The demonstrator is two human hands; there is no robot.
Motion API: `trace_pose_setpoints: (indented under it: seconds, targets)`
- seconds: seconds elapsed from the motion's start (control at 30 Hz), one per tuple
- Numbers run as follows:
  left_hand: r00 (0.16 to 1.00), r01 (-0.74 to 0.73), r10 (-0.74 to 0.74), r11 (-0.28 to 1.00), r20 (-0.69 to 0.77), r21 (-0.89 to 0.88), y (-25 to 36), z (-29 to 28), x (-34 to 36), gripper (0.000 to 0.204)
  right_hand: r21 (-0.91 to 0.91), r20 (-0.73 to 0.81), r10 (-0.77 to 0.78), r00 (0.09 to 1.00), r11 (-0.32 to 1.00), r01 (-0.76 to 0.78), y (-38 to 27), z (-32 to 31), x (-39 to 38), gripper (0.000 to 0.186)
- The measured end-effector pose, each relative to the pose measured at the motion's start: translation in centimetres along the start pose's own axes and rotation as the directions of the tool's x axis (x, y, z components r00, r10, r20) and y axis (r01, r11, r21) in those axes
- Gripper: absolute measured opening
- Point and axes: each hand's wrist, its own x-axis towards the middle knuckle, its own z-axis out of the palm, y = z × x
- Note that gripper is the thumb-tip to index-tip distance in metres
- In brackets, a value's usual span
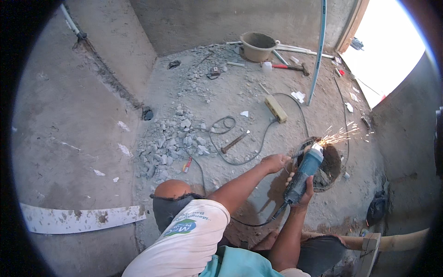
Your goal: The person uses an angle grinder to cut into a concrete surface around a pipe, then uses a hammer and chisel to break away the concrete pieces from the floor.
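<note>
My right hand [304,190] grips the body of a blue-grey angle grinder [305,173], its fingers wrapped round it. From the grinder's far end, sparks [339,136] spray to the upper right. My left hand [275,163] is closed on a thin dark metal rod [296,154], which reaches right toward the grinder's head; where they meet is hard to make out. Beneath the grinder is a round opening [333,166] with dark earth-like stuff inside; whether it is a bucket or a hole I cannot tell. The grinder's cable [258,225] trails toward my knees.
A yellowish socket block [276,109] with a looping cable lies ahead, beside a rusty chisel-like bar [235,141]. Rubble [168,143] spreads at left. Farther off are a bucket [257,46], a red-handled hammer [290,68] and a leaning pipe [318,55]. A bamboo pole [404,239] lies right.
</note>
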Motion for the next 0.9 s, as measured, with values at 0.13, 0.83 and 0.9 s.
trace_pose_setpoints:
  seconds: [0.13,0.83,0.9]
  targets:
    - [0.997,-0.065,0.063,0.997,-0.040,-0.045,-0.1,0.0,-0.2,0.054,-0.002,0.001,-0.021,1.000,1.000,0.021,0.0,0.6,0.0,0.062]
    - [1.000,-0.025,0.025,0.999,0.001,0.038,0.9,-0.2,-0.1,0.055,0.007,0.035,-0.001,0.999,1.000,0.001,-0.6,0.0,0.2,0.063]
    - [0.999,-0.043,0.043,0.999,-0.007,0.014,0.3,0.0,0.4,0.055,0.025,0.041,0.005,0.999,1.000,-0.006,-0.5,0.2,0.2,0.063]
